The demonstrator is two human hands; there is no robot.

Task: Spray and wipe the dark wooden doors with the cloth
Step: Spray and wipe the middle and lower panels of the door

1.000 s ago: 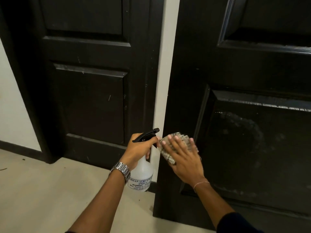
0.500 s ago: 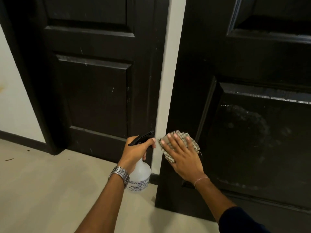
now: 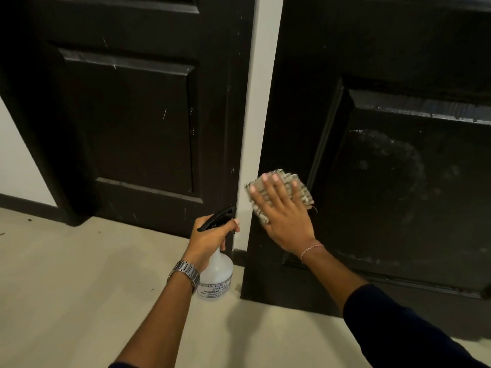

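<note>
My right hand (image 3: 285,221) lies flat, fingers straight, pressing the folded grey checked cloth (image 3: 281,191) against the left stile of the near dark wooden door (image 3: 398,181) — I'd keep the pressure even and work toward that hazy smear. My left hand (image 3: 210,239) grips the translucent white spray bottle (image 3: 216,277), idle.

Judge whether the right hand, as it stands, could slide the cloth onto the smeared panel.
Probably yes: the right hand presses the cloth flat on the door beside the panel, with nothing between.
</note>
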